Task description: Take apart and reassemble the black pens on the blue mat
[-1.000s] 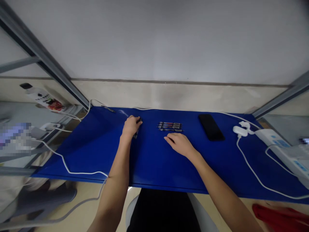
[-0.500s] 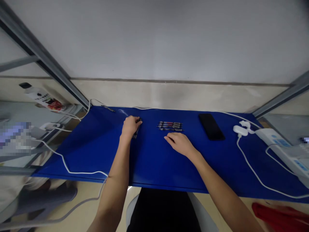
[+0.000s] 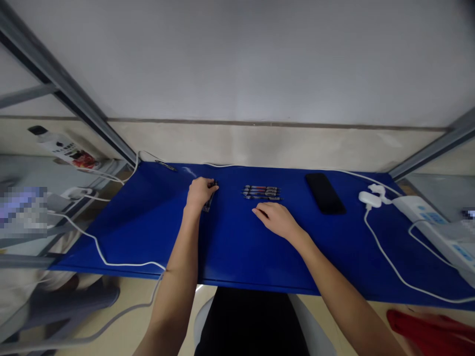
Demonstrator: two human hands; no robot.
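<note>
My left hand (image 3: 201, 192) is closed over dark pens (image 3: 208, 202) left of the desk's middle. Their lower ends stick out below my fingers, slanting toward me; the palm hides the rest, so I cannot tell how many there are. Several clear-barrelled pens (image 3: 261, 193) with dark clips lie side by side, nearly level, in the centre; one shows a red part. Just below this row, my right hand (image 3: 276, 217) rests loosely closed with its thumb along the side. It appears to hold nothing and does not grip the pens.
A black phone (image 3: 325, 193) lies on the blue desk (image 3: 237, 252) to the right, near a white charger (image 3: 370, 199) and power strip (image 3: 434, 227). Another pen (image 3: 166, 165) is at the back left corner. White cables (image 3: 126, 265) cross both sides; a bottle (image 3: 67, 149) stands beyond the left frame.
</note>
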